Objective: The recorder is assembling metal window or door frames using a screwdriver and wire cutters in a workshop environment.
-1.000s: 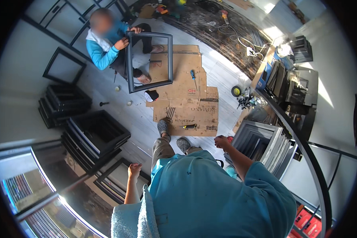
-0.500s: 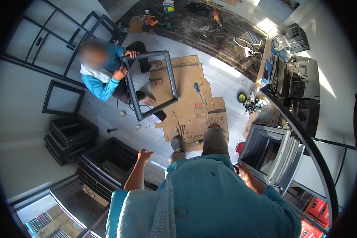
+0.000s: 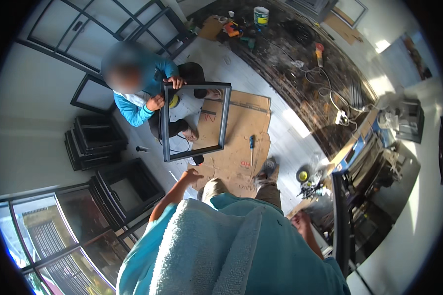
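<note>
My left hand [image 3: 189, 176] is held out in front of my left side, fingers partly stretched and nothing in them. It is nearest the lower edge of a dark grey rectangular frame [image 3: 222, 120], apart from it. My right hand [image 3: 301, 223] hangs low at my right side, blurred, its fingers too unclear to read. A seated co-worker in a blue top [image 3: 133, 110] holds that frame upright with both hands. Beneath it, flattened cardboard [image 3: 236, 115] covers part of the floor. A blue-handled screwdriver [image 3: 251, 142] lies on the cardboard near my shoe [image 3: 268, 166].
Stacked dark frames [image 3: 96, 135] and more frames [image 3: 133, 189] stand at left. Large grid frames [image 3: 91, 34] lean behind the co-worker. A dark bar [image 3: 339, 221] rises close on my right, beside a cluttered bench [image 3: 366, 164]. A power tool [image 3: 319, 54] with cable lies farther off.
I have stepped forward on the cardboard, and my view has turned to the right. My left hand is now nearer the held frame. The co-worker still grips the frame, which stands more upright.
</note>
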